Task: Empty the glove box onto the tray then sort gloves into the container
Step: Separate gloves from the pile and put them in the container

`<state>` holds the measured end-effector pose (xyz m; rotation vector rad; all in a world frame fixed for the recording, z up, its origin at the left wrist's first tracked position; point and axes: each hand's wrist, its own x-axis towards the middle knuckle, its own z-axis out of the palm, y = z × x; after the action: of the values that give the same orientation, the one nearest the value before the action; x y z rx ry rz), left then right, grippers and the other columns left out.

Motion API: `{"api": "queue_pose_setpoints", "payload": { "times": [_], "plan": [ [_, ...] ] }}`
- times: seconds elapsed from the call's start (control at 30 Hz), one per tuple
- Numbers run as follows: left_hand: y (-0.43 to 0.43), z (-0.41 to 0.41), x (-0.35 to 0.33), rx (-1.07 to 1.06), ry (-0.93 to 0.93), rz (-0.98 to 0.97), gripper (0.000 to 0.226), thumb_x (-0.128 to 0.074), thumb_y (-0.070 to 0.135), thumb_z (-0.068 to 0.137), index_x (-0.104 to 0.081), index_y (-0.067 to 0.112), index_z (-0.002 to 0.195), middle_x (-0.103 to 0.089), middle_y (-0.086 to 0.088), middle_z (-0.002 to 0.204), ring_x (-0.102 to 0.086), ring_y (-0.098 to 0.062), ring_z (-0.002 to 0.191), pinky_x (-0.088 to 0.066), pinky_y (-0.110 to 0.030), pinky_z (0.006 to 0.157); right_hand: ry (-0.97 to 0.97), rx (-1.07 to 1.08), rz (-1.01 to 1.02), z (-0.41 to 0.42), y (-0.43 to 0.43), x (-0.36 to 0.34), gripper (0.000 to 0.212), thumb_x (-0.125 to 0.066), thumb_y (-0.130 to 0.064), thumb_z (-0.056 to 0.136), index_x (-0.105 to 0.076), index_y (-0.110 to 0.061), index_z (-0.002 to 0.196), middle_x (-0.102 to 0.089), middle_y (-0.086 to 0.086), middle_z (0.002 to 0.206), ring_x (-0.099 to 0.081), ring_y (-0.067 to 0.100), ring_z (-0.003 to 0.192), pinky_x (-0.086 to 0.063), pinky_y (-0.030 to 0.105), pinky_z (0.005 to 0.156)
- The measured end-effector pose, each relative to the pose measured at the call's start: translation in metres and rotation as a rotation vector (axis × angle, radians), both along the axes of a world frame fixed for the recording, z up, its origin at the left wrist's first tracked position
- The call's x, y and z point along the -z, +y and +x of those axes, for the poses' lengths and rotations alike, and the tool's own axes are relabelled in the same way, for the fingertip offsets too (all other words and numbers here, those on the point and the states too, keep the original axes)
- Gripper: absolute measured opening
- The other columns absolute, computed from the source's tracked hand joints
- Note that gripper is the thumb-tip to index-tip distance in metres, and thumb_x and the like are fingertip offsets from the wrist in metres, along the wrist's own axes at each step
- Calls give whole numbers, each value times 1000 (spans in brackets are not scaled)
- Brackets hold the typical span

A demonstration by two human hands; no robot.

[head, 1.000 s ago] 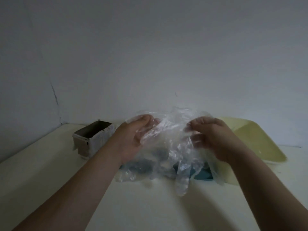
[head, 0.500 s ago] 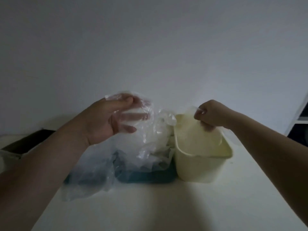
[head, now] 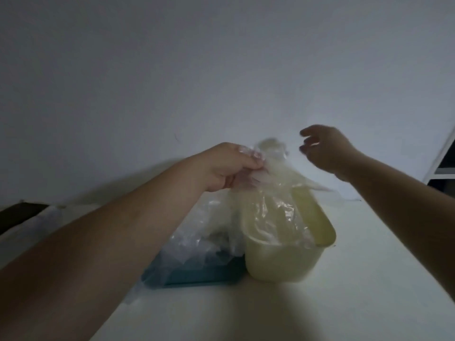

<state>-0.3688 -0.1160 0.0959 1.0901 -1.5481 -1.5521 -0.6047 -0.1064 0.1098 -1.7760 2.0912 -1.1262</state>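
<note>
Risen off the container (head: 278,264), the right hand (head: 325,151) is hovering empty, fingers loose, while the left hand (head: 226,168) is pinching a glove (head: 270,185) above it.

The left forearm (head: 110,242) is bare from the edge of view to the wrist. It looks broad close to the camera and tapers toward the left grip (head: 229,168). What look like two pale, glossy nails show at that grip's fingertips (head: 242,150). The right forearm (head: 406,205) is likewise bare, slimmer in view, and narrows to a distinct wrist. The right grip (head: 325,148) is bare too, its outline soft with blur. The dim light hides any finer detail.
</note>
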Motion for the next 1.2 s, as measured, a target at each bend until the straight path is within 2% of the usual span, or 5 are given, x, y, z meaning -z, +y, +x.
{"api": "queue_pose_setpoints", "payload": {
  "times": [0.13, 0.23, 0.4, 0.7, 1.2],
  "plan": [
    [-19, -32, 19, -109, -146, -24, 20, -76, -6, 87, -69, 12, 89, -75, -7, 88, -75, -16, 72, -65, -34, 64, -100, -173, 20, 9, 39, -15, 32, -59, -9, 98, -70, -19, 126, -72, 3, 117, -69, 18, 98, -58, 30, 83],
    [-28, -44, 29, -156, -259, -145, 18, -82, -2, 82, -70, 11, 88, -76, -15, 101, -74, -24, 84, -64, -44, 85, 192, -346, 364, 38, 65, -6, 47, -67, -36, 98, -59, -24, 142, -62, -1, 141, -62, 17, 121, -51, 30, 99],
    [-28, -32, 27, -311, -238, -299, 43, -78, 15, 89, -66, 12, 130, -66, -5, 122, -66, -22, 110, -54, -31, 93, 605, -430, 715, 79, 61, 32, 80, -48, -63, 100, -13, -31, 164, -25, 1, 169, -31, 28, 152, -29, 40, 119],
    [11, 33, 20, -332, -178, -379, 30, -73, 17, 92, -70, 20, 122, -70, 5, 113, -70, -17, 105, -55, -28, 94, 865, -447, 1030, 101, 30, 64, 62, -51, -41, 104, -34, -19, 159, -41, 9, 159, -44, 31, 142, -38, 46, 116],
    [106, 182, 63, -403, -604, -585, 12, -73, 28, 95, -72, 40, 95, -71, 26, 91, -68, 6, 83, -50, -10, 71, 636, -613, 231, 229, 85, 14, 32, -61, -19, 97, -69, -13, 127, -69, 3, 127, -66, 21, 113, -54, 31, 98]
  ]
}}
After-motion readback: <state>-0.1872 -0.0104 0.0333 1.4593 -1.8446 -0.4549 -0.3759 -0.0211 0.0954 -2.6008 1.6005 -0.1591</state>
